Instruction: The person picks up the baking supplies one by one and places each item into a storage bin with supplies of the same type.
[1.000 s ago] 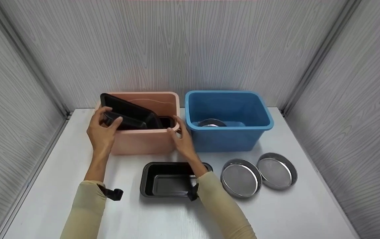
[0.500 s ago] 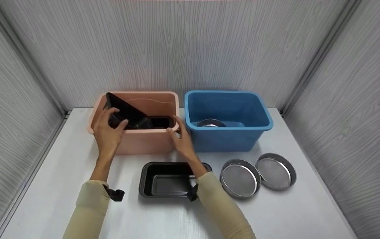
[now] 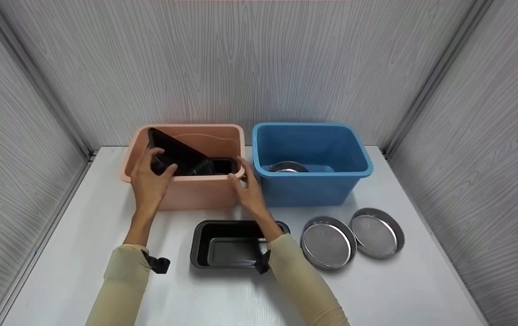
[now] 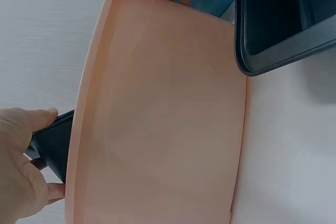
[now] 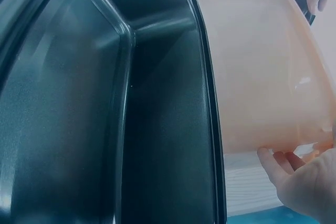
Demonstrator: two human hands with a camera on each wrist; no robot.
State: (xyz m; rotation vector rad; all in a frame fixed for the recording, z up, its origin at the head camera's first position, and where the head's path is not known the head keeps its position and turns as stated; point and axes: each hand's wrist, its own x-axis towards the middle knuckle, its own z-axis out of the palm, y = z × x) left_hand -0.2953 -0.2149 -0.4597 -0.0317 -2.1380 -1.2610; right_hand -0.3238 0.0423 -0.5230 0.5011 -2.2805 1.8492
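Note:
In the head view, my left hand [image 3: 148, 185] grips the left end of a black loaf pan [image 3: 179, 151] that leans inside the pink bin [image 3: 195, 192], its left end raised above the rim. The left wrist view shows the thumb and fingers around that pan's end [image 4: 55, 142]. At the bin's front right corner, my right hand [image 3: 251, 194] holds the rim, thumb outside. Another black pan [image 3: 223, 165] lies lower in the bin, partly hidden. A further black loaf pan [image 3: 232, 253] rests on the table under my right forearm.
A blue bin [image 3: 304, 190] stands right of the pink one, with a round metal pan [image 3: 289, 167] inside. Two round, shallow metal pans, one nearer [image 3: 328, 243] and one farther right [image 3: 377, 233], lie on the white table [image 3: 73, 253]. Grey wood-patterned walls [image 3: 250, 63] enclose it.
My left hand has shifted slightly right with the tilted loaf pan, which has come away from the pink bin's left rim. My right hand has stayed at the corner.

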